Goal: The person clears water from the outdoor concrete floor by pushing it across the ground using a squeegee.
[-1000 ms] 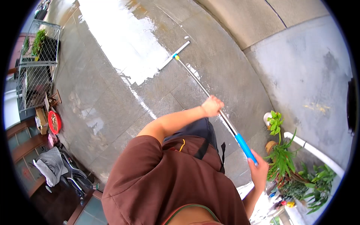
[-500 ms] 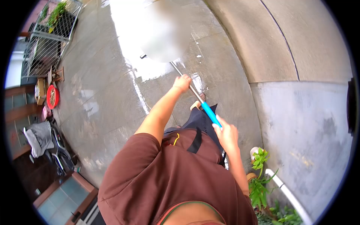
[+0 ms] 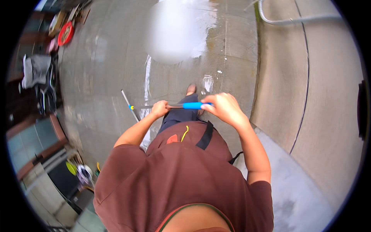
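Squeegee point(image 3: 176, 106), one, is gripped twice; left hand point(image 3: 159, 109) curls fingers round one pole point(image 3: 145, 107); right hand point(image 3: 225, 106) likewise round one blue handle point(image 3: 191, 106); one red basin point(image 3: 71, 34) lies apart.

I see bright blue on the grip point(image 3: 192, 105) of the squeegee point(image 3: 125, 98), grey on its pole point(image 3: 143, 107), and yellow and blue at its joint point(image 3: 131, 108). The shirt point(image 3: 185, 170) I watch is plain reddish brown, its collar point(image 3: 185, 208) edged in green. I make out dark navy trousers point(image 3: 179, 113), a black strap point(image 3: 205, 136), a yellow cord point(image 3: 185, 133), a red basin point(image 3: 66, 33) and a grey floor point(image 3: 104, 127) with glossy white patches point(image 3: 208, 82).
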Motion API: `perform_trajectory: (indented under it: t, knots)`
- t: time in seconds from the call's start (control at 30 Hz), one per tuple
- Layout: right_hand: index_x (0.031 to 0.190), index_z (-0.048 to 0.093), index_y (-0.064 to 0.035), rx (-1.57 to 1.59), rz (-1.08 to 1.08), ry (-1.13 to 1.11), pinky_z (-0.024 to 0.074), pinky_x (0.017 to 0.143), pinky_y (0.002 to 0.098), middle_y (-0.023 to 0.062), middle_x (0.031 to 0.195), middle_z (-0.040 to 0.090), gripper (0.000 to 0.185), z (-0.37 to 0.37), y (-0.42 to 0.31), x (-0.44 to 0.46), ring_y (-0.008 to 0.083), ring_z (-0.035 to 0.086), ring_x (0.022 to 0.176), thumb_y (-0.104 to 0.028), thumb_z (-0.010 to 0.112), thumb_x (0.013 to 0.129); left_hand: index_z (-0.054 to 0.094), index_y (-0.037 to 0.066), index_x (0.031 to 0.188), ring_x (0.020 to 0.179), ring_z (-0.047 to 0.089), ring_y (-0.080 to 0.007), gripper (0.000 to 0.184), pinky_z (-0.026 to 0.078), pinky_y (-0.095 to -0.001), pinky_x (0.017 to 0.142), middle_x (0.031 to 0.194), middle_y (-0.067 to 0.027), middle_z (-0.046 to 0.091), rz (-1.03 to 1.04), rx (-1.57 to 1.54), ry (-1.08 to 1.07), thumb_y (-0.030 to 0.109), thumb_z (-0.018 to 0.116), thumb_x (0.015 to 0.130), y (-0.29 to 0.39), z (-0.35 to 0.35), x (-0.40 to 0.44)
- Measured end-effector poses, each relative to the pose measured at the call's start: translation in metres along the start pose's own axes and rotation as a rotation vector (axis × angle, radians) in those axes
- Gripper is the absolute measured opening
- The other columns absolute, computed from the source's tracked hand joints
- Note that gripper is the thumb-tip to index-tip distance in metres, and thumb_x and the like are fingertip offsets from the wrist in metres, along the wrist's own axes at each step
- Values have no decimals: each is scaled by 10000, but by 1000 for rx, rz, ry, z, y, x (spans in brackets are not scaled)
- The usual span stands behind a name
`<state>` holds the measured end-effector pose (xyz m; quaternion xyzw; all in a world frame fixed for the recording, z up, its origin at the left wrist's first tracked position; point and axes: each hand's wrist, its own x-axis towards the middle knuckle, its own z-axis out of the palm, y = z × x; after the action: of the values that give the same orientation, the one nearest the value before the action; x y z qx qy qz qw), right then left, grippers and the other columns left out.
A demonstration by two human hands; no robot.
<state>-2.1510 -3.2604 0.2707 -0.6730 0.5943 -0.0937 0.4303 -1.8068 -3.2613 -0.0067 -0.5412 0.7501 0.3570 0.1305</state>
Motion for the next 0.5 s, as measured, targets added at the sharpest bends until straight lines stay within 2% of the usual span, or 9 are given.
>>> perform_trajectory:
  t: [0.03, 0.17, 0.3, 0.37, 0.4, 0.5]
  knots:
    - [951, 750, -91, -69, -99, -1, 518, 679, 432, 137, 725, 693, 242, 7, 1, 26, 336, 676, 715, -300, 713, 836, 660, 61, 822, 925, 645, -390, 310, 503, -489, 806, 916, -162, 680, -108, -74, 4, 370, 688, 816, -3, 1, -14]
    - [822, 733, -79, -234, -243, -147, 530, 696, 453, 152, 712, 684, 218, 24, -17, 116, 345, 686, 748, -295, 700, 832, 668, 88, 887, 997, 645, -373, 341, 503, -475, 847, 983, -163, 696, -459, -288, -83, 425, 681, 833, -19, 41, -36]
    - [761, 721, -81, -300, -382, -276, 548, 664, 446, 149, 707, 687, 238, 46, -2, 187, 337, 699, 723, -317, 723, 792, 692, 145, 931, 1016, 645, -365, 302, 500, -480, 859, 995, -133, 705, -597, -376, -41, 433, 663, 848, -8, 94, -21]
    - [801, 729, -102, -363, -383, -317, 536, 672, 453, 139, 709, 686, 209, 47, 12, 210, 327, 689, 711, -309, 702, 817, 693, 149, 927, 1010, 646, -367, 275, 501, -479, 853, 996, -128, 705, -698, -421, 0, 409, 658, 849, 11, 109, 0]
    - [822, 734, -113, -401, -393, -315, 530, 676, 457, 133, 710, 685, 197, 41, 17, 229, 322, 685, 705, -305, 692, 829, 693, 151, 926, 1007, 646, -368, 261, 501, -479, 851, 997, -125, 705, -739, -433, 38, 398, 656, 850, 14, 105, 25]
    - [860, 741, -132, -438, -341, -347, 550, 714, 434, 128, 783, 703, 192, -26, 21, 274, 322, 693, 773, -318, 696, 842, 689, 160, 941, 989, 648, -364, 190, 500, -490, 834, 992, -120, 703, -684, -486, 152, 315, 641, 841, 30, 59, 88]
